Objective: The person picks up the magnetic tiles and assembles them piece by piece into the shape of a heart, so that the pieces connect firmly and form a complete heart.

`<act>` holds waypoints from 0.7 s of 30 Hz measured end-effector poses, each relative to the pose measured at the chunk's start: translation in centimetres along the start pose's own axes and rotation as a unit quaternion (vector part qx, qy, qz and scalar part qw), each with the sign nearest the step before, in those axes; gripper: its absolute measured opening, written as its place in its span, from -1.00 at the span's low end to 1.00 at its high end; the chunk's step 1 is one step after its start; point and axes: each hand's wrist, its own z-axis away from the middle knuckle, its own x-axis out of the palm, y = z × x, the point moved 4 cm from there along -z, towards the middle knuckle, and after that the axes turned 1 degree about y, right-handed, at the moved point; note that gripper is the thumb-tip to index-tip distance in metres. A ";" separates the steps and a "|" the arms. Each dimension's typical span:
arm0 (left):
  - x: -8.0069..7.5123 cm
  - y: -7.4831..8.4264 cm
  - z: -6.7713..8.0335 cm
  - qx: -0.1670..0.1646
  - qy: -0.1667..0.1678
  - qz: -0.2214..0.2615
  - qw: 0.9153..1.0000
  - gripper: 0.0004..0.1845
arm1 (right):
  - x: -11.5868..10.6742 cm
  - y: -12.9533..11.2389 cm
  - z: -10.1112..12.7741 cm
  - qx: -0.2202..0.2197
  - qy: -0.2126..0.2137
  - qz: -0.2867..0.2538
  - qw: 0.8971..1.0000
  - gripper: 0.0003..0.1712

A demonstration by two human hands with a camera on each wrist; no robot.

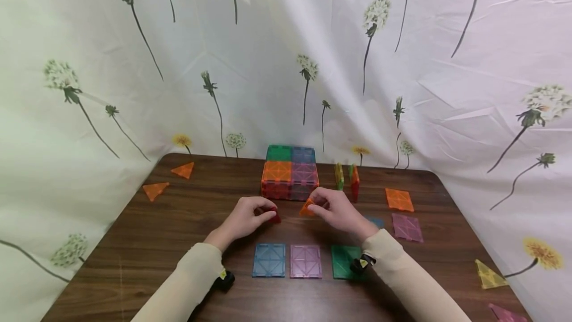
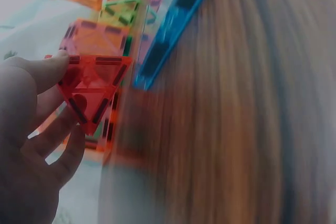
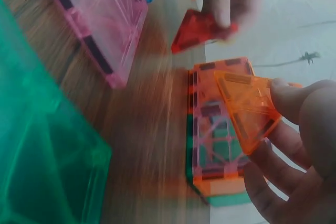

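Left hand pinches red triangle; right hand seemingly pinches orange triangle.

Six triangle tiles, six flat square tiles, one tile box.

A dark brown wooden table with rounded corners and a streaked grain stands against a draped backdrop. The white cloth hangs behind it and along both sides, creased and folded, printed with long-stemmed dandelion seed heads and a few yellow blooms. The light is soft and even, leaving only faint shadows on the wood.
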 end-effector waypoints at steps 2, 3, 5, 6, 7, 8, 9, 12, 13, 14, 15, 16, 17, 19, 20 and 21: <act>0.5 0.2 -0.4 0.003 -0.004 0.004 1.000 -0.82 | 0.3 -0.5 -0.4 -0.022 0.003 0.014 1.000 -0.91; 0.7 0.3 -0.5 0.005 -0.005 0.006 1.000 -0.82 | 0.4 -0.7 -0.6 -0.031 0.004 0.023 0.999 -0.91; 1.1 0.5 -0.8 0.010 -0.005 0.008 1.000 -0.82 | 0.6 -1.2 -0.9 -0.049 0.005 0.037 0.998 -0.91; 1.3 0.6 -0.9 0.012 -0.004 0.009 1.000 -0.82 | 0.7 -1.6 -1.0 -0.055 0.004 0.043 0.998 -0.90; 1.4 0.6 -1.0 0.014 -0.003 0.010 1.000 -0.82 | 0.8 -1.8 -1.1 -0.061 0.002 0.051 0.997 -0.90; 1.5 0.7 -1.0 0.018 -0.001 0.012 1.000 -0.82 | 0.9 -2.0 -1.1 -0.065 0.000 0.057 0.996 -0.90; 1.6 0.8 -1.1 0.021 0.000 0.013 1.000 -0.82 | 1.1 -2.2 -1.2 -0.069 -0.002 0.064 0.996 -0.89; 1.8 1.0 -1.3 0.029 0.004 0.016 0.999 -0.83 | 1.5 -2.4 -1.4 -0.072 -0.010 0.081 0.994 -0.88; 1.8 1.1 -1.3 0.032 0.005 0.016 0.999 -0.83 | 1.6 -2.4 -1.4 -0.070 -0.013 0.087 0.994 -0.88; 1.9 1.1 -1.4 0.034 0.005 0.015 0.999 -0.84 | 1.8 -2.4 -1.5 -0.069 -0.016 0.092 0.993 -0.87; 1.9 1.2 -1.4 0.034 0.004 0.016 0.999 -0.84 | 1.9 -2.4 -1.5 -0.067 -0.019 0.097 0.993 -0.87; 2.0 1.2 -1.5 0.033 0.004 0.017 0.999 -0.85 | 2.1 -2.4 -1.6 -0.066 -0.023 0.100 0.992 -0.86; 2.1 1.2 -1.6 0.032 0.002 0.019 0.999 -0.85 | 2.2 -2.5 -1.6 -0.066 -0.026 0.102 0.992 -0.86; 2.2 1.2 -1.7 0.028 -0.002 0.022 0.999 -0.87 | 2.4 -2.5 -1.7 -0.067 -0.033 0.103 0.992 -0.86; 2.2 1.3 -1.7 0.026 -0.003 0.023 0.999 -0.87 | 2.6 -2.5 -1.7 -0.068 -0.036 0.103 0.992 -0.86; 2.3 1.3 -1.8 0.027 -0.003 0.025 0.999 -0.87 | 2.6 -2.6 -1.7 -0.068 -0.039 0.102 0.992 -0.86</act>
